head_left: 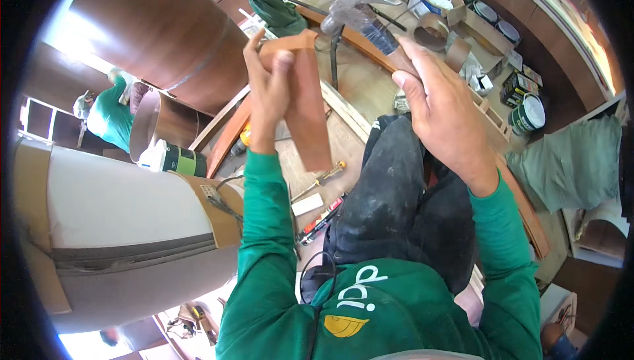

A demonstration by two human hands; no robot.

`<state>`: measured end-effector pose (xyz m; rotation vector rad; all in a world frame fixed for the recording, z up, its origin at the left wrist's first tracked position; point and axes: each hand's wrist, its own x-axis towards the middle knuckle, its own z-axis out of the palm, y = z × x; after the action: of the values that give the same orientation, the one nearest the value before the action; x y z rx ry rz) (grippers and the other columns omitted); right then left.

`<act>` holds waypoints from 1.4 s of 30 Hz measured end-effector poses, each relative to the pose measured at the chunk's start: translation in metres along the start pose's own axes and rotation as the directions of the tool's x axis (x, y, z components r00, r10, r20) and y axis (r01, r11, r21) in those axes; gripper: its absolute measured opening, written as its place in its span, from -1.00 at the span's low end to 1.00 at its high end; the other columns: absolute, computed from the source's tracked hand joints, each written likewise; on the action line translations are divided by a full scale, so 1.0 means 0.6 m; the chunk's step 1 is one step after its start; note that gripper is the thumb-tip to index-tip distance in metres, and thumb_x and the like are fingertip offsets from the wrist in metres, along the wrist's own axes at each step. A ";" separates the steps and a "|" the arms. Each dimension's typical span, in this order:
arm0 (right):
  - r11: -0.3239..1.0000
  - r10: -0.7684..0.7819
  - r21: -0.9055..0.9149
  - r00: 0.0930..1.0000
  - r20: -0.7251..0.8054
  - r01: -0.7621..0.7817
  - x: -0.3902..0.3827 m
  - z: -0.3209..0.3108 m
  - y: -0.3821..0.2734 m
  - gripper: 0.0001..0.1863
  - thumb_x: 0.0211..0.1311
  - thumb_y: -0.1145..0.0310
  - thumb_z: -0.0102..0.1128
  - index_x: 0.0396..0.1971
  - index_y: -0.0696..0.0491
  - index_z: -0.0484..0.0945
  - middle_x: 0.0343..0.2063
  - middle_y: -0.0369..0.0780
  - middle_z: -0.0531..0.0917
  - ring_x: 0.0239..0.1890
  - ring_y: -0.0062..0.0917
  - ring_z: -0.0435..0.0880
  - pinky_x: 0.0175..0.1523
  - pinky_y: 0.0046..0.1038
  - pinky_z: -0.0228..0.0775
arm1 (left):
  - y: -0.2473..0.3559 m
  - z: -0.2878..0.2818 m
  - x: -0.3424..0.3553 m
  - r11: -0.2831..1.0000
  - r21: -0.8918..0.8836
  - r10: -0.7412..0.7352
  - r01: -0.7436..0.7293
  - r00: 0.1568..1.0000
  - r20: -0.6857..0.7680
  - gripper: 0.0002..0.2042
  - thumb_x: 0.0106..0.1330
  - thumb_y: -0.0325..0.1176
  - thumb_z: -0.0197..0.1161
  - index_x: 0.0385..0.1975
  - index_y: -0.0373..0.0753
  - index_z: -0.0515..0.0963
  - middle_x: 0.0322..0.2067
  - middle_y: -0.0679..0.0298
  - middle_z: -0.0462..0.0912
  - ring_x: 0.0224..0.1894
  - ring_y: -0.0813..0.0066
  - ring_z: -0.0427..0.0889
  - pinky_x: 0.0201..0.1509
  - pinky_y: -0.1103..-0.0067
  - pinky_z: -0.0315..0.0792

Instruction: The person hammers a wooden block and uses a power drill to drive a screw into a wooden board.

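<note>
Board [307, 112] and hammer [371, 26] sit high in the head view, which I watch from far away. My left grip [267, 89] pinches the brown board near its top left side. The thumb lies over the near face; the fingers seem to go behind, but I can't see them all. I think it holds the edge so most of the flat face stays clear. My right grip [449, 109] is closed round the hammer's handle, below the dark tape, which probably leaves the metal head free. Board and hammer are apart.

A screwdriver [320, 180] lies near the black trousers [383, 195], maybe so it is easy to reach. On the right, an open cardboard box [457, 11] holds white things, too small to name. Further down is a green and white bucket [527, 114], and another bucket [175, 158] is on the left; I can't tell what is in either.
</note>
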<state>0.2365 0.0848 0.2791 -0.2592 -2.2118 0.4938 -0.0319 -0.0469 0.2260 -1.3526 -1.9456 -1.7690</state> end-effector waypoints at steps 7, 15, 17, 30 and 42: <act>0.994 0.055 -0.098 0.985 0.161 -0.040 -0.045 0.073 0.093 -0.55 0.52 0.34 0.15 0.32 0.10 0.47 0.06 0.02 0.71 0.02 0.00 0.72 0.07 -0.07 0.57 | -0.206 0.100 -0.079 0.852 0.448 -0.440 0.272 0.836 0.329 -0.29 0.71 0.13 -0.28 0.01 -0.48 0.64 -0.02 -0.44 0.68 0.14 -0.45 0.62 0.28 0.03 0.46; 0.975 0.179 -0.203 0.851 0.493 -0.088 -0.136 0.168 0.214 -0.52 0.57 0.23 0.09 0.41 -0.04 0.43 0.00 -0.08 0.68 -0.08 -0.05 0.75 -0.02 -0.06 0.62 | -0.306 0.170 -0.197 0.697 0.638 -0.619 0.327 0.723 0.306 -0.34 0.70 0.07 -0.27 -0.02 -0.45 0.65 -0.15 -0.40 0.71 0.01 -0.40 0.69 0.18 -0.06 0.50; 0.975 0.196 -0.196 0.839 0.507 -0.109 -0.137 0.185 0.221 -0.51 0.56 0.23 0.09 0.41 -0.04 0.42 -0.01 -0.09 0.67 -0.09 -0.06 0.75 -0.03 -0.07 0.63 | -0.312 0.170 -0.196 0.708 0.648 -0.594 0.281 0.732 0.333 -0.36 0.70 0.05 -0.26 -0.03 -0.44 0.62 -0.18 -0.38 0.72 -0.03 -0.39 0.70 0.15 -0.07 0.51; 0.981 0.189 -0.154 0.794 0.578 -0.122 -0.154 0.244 0.222 -0.51 0.54 0.31 0.08 0.41 -0.05 0.42 -0.08 -0.13 0.64 -0.11 -0.13 0.76 -0.07 -0.12 0.64 | -0.304 0.163 -0.183 0.690 0.719 -0.550 0.081 0.705 0.448 -0.56 0.72 -0.14 -0.21 0.14 -0.41 0.47 -0.15 -0.24 0.71 -0.10 -0.33 0.73 -0.01 -0.02 0.60; 0.963 0.269 -0.204 0.712 0.648 -0.178 -0.139 0.239 0.222 -0.58 0.53 0.33 0.07 0.30 0.09 0.48 -0.02 -0.01 0.69 -0.02 -0.02 0.73 0.08 -0.07 0.60 | -0.326 0.167 -0.182 0.747 0.647 -0.527 0.151 0.727 0.439 -0.42 0.71 0.06 -0.29 0.10 -0.36 0.51 -0.19 -0.37 0.71 -0.07 -0.43 0.70 0.07 -0.07 0.53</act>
<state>0.1803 0.1384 0.0811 -0.4841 -2.9553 0.6552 -0.0659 0.0110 -0.0101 -1.4640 -2.9346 -0.6825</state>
